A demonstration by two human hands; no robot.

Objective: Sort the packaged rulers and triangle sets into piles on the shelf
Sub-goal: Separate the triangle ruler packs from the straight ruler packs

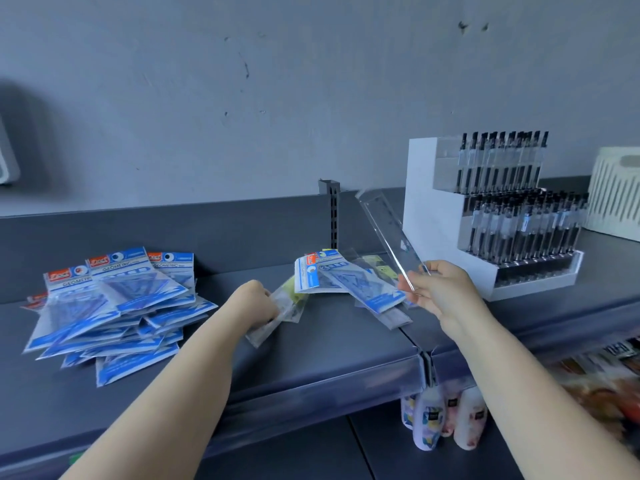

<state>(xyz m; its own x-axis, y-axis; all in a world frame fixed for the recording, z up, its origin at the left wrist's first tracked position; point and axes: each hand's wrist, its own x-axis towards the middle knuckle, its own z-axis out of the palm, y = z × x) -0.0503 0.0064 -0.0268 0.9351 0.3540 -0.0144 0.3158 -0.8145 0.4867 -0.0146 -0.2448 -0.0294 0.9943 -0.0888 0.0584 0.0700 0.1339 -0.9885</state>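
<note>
dark grey shelf (329,344), blue packet pile (114,306) left, smaller mixed pile (349,282) middle, white pen display (491,216) right

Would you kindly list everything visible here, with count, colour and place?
Left pile: many packs, blue and white, shelf left.
Middle pile: several packs, blue, some yellow, shelf centre.
Ruler: one, clear, held up in right hand.
Clear packs: a few, under left hand.
Pen display: one, white, black pens, shelf right.
Basket: one, cream, far right.
Bottles: about four, white, lower shelf.
Shelf: one, dark grey.
Left hand: gripping clear packs.
Right hand: pinching ruler.
</note>
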